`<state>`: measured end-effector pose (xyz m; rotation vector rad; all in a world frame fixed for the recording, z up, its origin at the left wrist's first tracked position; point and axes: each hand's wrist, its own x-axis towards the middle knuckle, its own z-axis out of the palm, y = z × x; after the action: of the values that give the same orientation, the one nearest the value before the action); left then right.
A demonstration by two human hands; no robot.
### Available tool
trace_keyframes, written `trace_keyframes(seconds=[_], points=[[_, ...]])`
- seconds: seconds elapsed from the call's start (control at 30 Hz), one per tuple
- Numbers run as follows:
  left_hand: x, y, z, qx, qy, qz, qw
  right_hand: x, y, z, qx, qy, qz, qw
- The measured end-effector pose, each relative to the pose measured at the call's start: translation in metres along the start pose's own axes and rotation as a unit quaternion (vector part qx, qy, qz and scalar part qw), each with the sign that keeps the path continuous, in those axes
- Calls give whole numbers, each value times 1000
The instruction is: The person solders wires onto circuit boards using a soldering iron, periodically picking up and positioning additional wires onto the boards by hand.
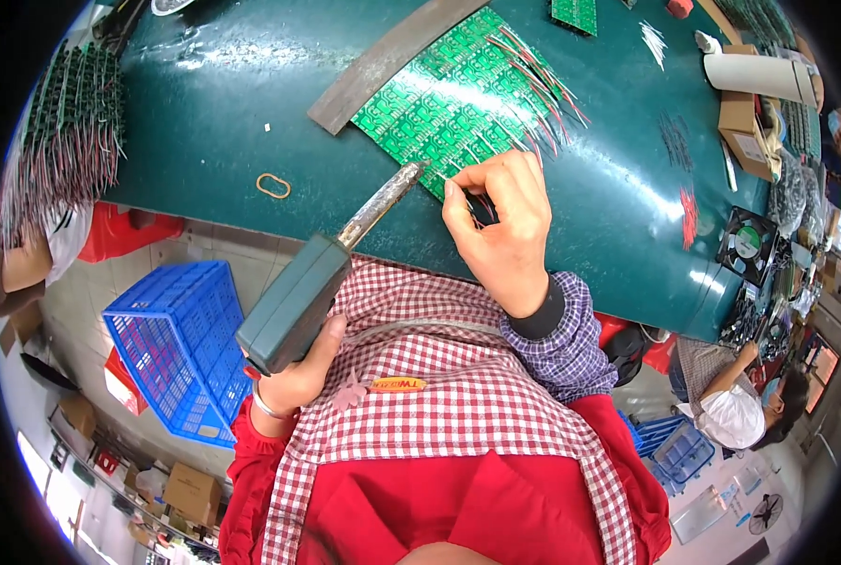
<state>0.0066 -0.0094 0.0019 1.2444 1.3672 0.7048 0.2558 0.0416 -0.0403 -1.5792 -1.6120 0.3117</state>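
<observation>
My left hand [300, 379] is wrapped round the dark green body of a soldering iron [293, 299]. Its long metal tip angles up and right to the near corner of a green circuit board panel [411, 108]. My right hand [507, 221] is closed beside that tip, thumb and forefinger pinched at the panel's near edge. A thin wire seems to be in the pinch, mostly hidden by the fingers. Red, white and black wires [544, 85] stick out in a row along the panel's right side. A flat dark metal bar [383, 68] lies along the panel's far left edge.
On the green table [204, 122] lie a rubber band [272, 185], black wires [674, 141], red wires [688, 218] and white wires [654, 45]. Wired boards [72, 141] hang at the left edge. A fan [748, 245] stands right; a blue crate [180, 348] is below left. Another person [731, 410] sits right.
</observation>
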Motion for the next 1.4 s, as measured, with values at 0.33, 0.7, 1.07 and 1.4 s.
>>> trace_keyframes(seconds=[0.33, 0.7, 1.07, 1.4], points=[[-5, -11, -3, 33, -38, 62, 997, -3, 0, 2, -5, -3, 0, 1000], [1, -16, -5, 73, -56, 145, 985, -3, 1, 2, -19, -5, -11, 1000], [-9, -18, -9, 68, -54, 74, 993, -3, 1, 4, -26, -4, -13, 1000], [-8, -16, -6, 67, -35, 77, 994, -1, -1, 3, -36, -9, -14, 999]])
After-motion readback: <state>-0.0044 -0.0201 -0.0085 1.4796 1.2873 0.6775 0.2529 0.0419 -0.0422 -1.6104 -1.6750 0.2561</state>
